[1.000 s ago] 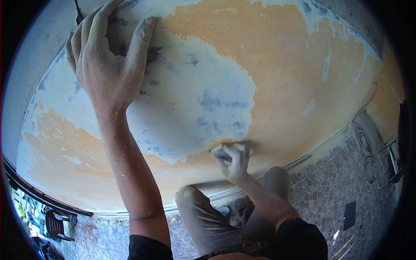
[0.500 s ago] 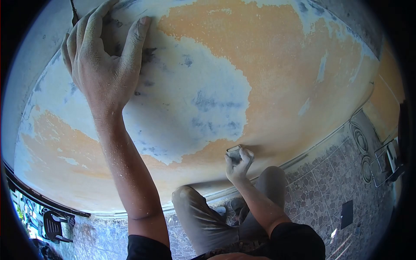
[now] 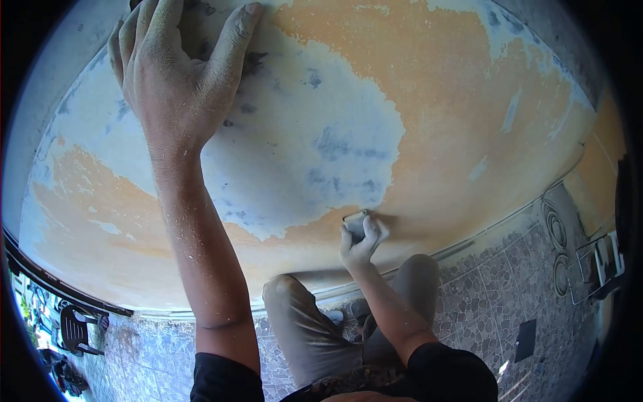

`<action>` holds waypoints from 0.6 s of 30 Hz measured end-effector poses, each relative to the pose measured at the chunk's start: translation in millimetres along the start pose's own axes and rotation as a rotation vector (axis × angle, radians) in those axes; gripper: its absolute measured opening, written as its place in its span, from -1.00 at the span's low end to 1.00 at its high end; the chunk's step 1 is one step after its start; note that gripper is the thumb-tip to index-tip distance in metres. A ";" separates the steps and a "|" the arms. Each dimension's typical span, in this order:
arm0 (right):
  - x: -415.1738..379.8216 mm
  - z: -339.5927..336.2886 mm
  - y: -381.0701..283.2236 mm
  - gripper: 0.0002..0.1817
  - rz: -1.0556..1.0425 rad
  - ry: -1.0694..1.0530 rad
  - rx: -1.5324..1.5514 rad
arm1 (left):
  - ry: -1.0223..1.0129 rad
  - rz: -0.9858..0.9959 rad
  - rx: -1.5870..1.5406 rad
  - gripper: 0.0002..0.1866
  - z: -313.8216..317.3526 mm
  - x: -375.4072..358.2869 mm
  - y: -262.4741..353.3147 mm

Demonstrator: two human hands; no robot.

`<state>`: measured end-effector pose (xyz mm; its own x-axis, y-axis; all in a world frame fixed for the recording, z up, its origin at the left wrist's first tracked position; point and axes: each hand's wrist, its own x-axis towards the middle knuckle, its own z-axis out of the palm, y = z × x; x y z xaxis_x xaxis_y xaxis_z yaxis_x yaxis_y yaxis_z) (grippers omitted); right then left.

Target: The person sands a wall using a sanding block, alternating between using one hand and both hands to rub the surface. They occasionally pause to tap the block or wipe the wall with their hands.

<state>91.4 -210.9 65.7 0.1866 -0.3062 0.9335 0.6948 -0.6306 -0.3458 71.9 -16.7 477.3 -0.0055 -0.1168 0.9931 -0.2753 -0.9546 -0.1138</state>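
In the head view, my left hand [image 3: 182, 87] lies against the upper left of the wall [image 3: 449, 114], thumb spread away from the fingers. Some fingertips run out at the top edge. Pale dust coats this hand and speckles the forearm. Lower down, my right hand [image 3: 362, 246] is closed around a small grey sanding block [image 3: 356, 224] with a pale edge. The block is at the wall surface, just below the edge of a white patch [image 3: 295, 154]. Orange paint surrounds that patch, which has dark smudges.
My bent knees [image 3: 291, 298] are close to the wall's base. Stone-patterned floor [image 3: 482, 295] stretches to the right, with a coiled hose [image 3: 554, 224], a metal-framed object [image 3: 593, 261] and a dark flat piece [image 3: 526, 340]. A dark plastic chair [image 3: 75, 328] stands at lower left.
My right hand has moved slightly up and left along the wall with the sanding block. The view has shifted a little, and my left hand appears slightly higher and further right.
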 end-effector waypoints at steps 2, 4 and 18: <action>3.4 -6.9 -5.0 -0.25 0.072 -0.057 0.029 | 0.024 0.038 0.010 -0.24 1.5 1.9 -3.5; 73.2 -16.5 -29.2 -0.27 0.095 -0.138 -0.009 | 0.015 0.053 0.043 -0.25 1.0 -0.8 -4.7; 13.5 -8.7 -14.4 -0.24 -0.065 -0.152 -0.035 | 0.058 0.060 0.061 -0.33 -0.9 1.3 7.3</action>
<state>77.9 -212.1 82.5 0.2468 -0.1538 0.9568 0.6847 -0.6710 -0.2845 69.1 -23.5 477.8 -0.0762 -0.1603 0.9841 -0.2133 -0.9615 -0.1732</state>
